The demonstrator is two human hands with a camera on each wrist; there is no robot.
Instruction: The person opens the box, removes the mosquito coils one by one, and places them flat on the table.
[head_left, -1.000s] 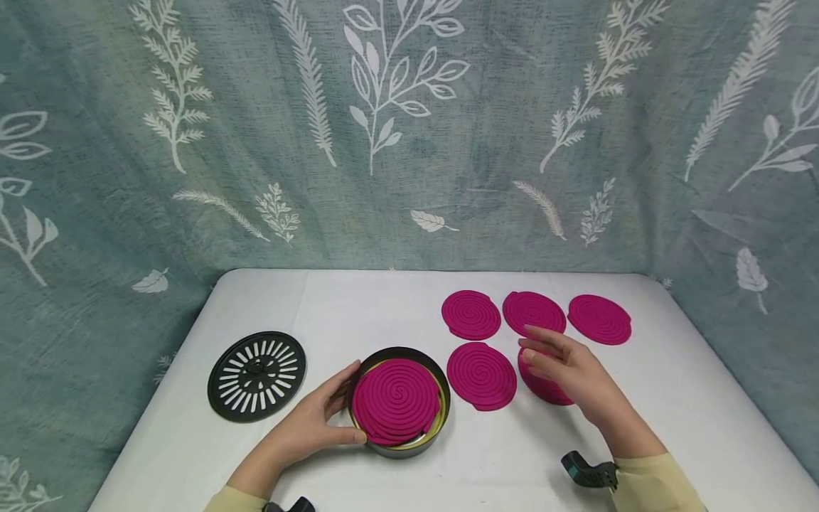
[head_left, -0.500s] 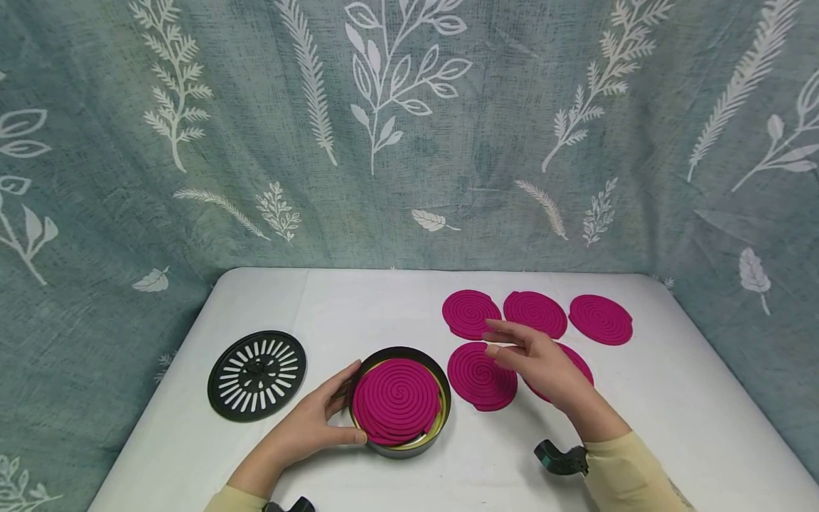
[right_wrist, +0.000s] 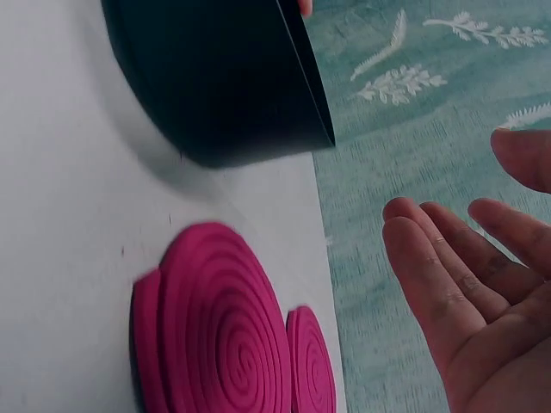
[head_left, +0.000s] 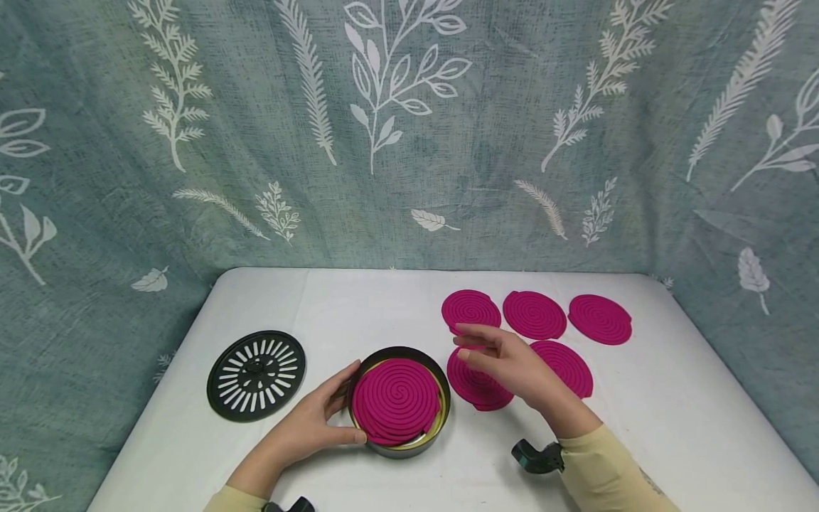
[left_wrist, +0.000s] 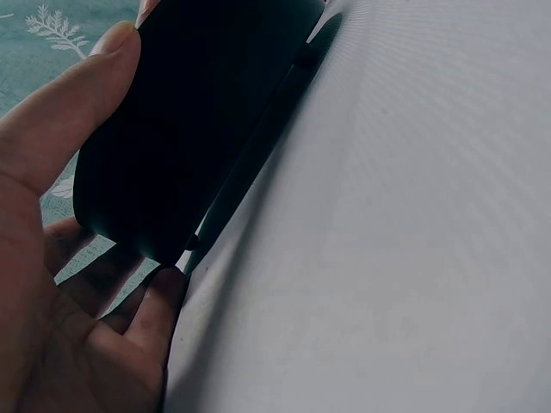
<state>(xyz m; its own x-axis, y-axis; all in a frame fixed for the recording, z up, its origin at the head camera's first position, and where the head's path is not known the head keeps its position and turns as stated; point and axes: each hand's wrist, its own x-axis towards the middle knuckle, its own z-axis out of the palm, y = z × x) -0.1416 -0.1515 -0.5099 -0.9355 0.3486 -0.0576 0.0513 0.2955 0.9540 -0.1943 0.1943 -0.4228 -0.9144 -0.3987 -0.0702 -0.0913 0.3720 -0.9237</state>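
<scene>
Five coils lie outside one tin that left fingers grip, right fingers relaxed.

No text, label, brand, number or sign can be read in any view; a small dark marking on the right sleeve, toward four o'clock in the head view, is too blurred to make out.

A blue-green curtain hangs behind the table and along both its sides, printed with white leaves and feather-like branches. The table is white, and its far corners are rounded. On its left part lies a black round disc, with slots arranged like rays.
</scene>
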